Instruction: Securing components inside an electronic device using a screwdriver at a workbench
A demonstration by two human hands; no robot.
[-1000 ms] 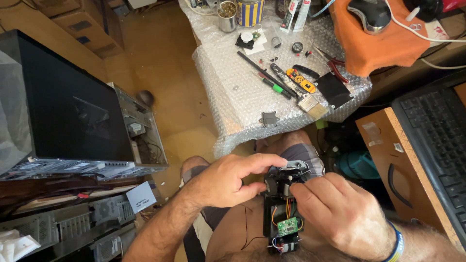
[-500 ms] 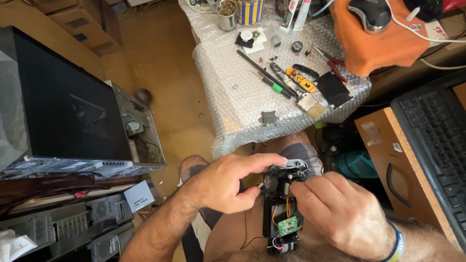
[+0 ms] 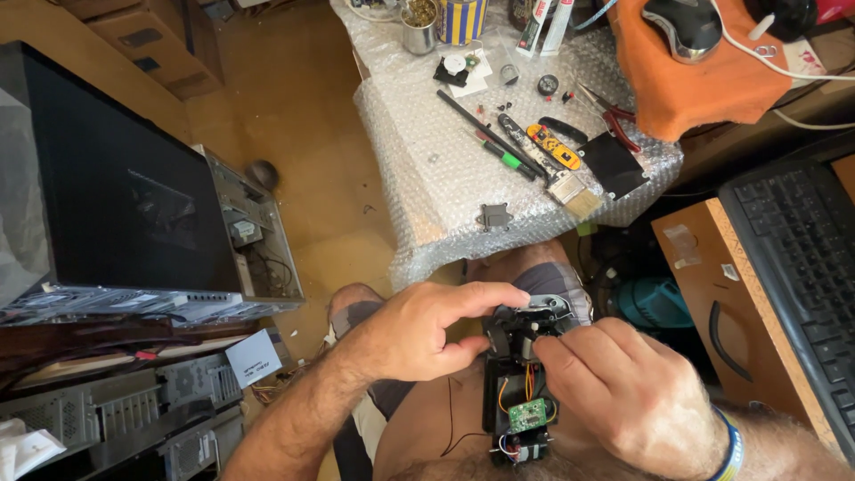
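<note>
Both hands (image 3: 525, 356) gripping opened black device (image 3: 517, 392), tin (image 3: 419, 25) holding bits

— Which packages or labels show around the black computer case (image 3: 116, 196)?

— A small white paper label (image 3: 253, 357) with dark print lies just below its lower right corner. Brown cardboard boxes (image 3: 142, 36) stand above it on the floor. Far to its right, on the bubble-wrapped tabletop (image 3: 427, 178), stand a blue-and-yellow striped can (image 3: 461, 18) and two white tubes (image 3: 545, 22).
</note>
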